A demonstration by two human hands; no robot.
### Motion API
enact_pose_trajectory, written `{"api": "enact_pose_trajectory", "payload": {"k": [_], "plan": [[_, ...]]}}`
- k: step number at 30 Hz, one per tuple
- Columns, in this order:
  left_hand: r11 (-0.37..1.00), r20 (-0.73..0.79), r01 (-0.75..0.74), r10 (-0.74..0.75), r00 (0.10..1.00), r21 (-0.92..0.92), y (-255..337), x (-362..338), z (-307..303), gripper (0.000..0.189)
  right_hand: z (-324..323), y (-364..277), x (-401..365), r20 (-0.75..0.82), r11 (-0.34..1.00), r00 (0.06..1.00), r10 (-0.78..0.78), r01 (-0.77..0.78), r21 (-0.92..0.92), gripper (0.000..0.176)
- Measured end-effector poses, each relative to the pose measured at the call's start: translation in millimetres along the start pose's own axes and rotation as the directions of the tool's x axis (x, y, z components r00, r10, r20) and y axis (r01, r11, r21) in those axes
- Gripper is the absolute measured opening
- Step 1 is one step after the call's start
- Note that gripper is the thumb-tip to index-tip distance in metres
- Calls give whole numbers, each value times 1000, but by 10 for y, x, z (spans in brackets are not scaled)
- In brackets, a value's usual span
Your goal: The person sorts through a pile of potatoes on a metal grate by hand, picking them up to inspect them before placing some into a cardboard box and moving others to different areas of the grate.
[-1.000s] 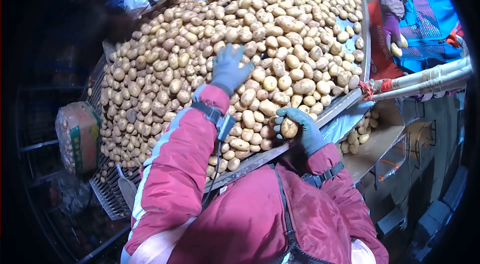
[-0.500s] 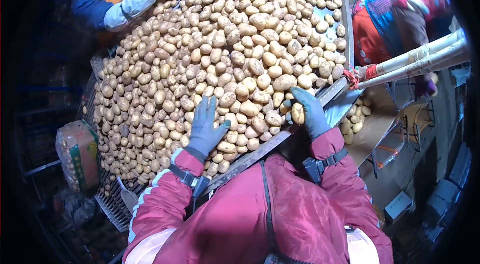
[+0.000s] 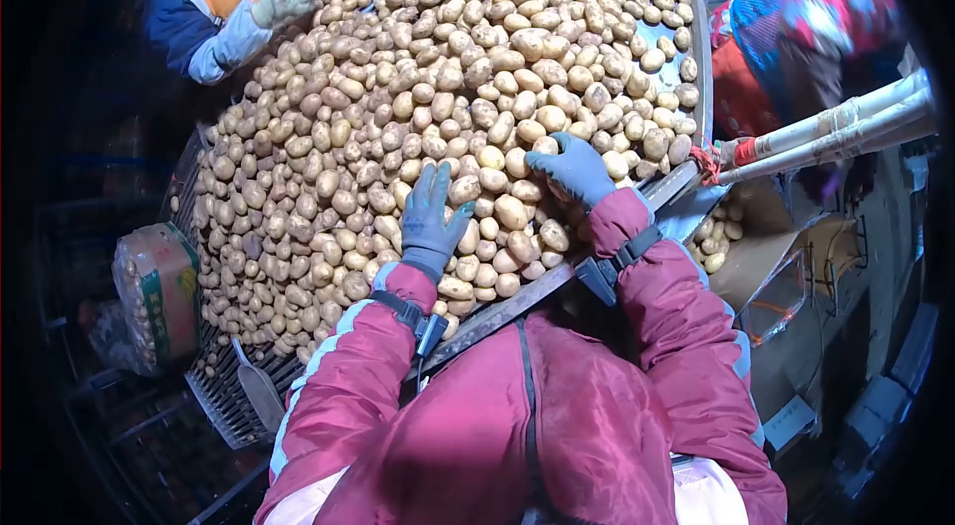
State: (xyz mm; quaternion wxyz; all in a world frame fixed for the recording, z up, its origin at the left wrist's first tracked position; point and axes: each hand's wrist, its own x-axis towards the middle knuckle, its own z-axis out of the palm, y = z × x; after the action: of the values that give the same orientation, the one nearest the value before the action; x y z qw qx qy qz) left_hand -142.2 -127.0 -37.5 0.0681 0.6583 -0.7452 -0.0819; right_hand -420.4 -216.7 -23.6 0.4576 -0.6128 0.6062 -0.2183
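Observation:
A broad heap of potatoes (image 3: 348,142) covers the sorting table in front of me. My left hand (image 3: 431,225), in a grey-blue glove, lies flat on the near side of the heap with fingers stretched out and thumb apart. To its right, my right hand (image 3: 575,170) is in a similar glove, back upward. Its fingers curl round a potato (image 3: 559,193) that is mostly hidden beneath the palm, and the fingertips touch the pile.
A co-worker's gloved hand (image 3: 288,0) is at the heap's far left; another person (image 3: 796,28) stands on the right. Wrapped poles (image 3: 836,122) jut in beside the table edge (image 3: 512,309). A scoop (image 3: 259,388) rests on the slatted rack, near a printed bag (image 3: 157,298).
My right hand has moved up and left from the table edge, turning its back upward. My left hand has slid slightly right. The co-worker's hands on the left have drawn apart.

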Motion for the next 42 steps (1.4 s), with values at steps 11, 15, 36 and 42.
{"api": "enact_pose_trajectory", "payload": {"k": [11,15,36,42], "plan": [[997,-126,-77,76,989,-4,-159,-17,203,77,-130,314,-869,93,442,990,110,-133,887,44],[989,-224,-148,142,964,-12,-290,-20,395,75,-292,366,-1482,150,336,956,254,-233,912,45],[987,-154,-155,148,977,-35,-825,-678,-104,66,-634,1118,-2511,-352,681,802,483,-91,727,38],[988,-25,-72,76,997,133,-674,-953,-223,66,-604,381,-1095,-472,870,809,350,-95,483,38]]}}
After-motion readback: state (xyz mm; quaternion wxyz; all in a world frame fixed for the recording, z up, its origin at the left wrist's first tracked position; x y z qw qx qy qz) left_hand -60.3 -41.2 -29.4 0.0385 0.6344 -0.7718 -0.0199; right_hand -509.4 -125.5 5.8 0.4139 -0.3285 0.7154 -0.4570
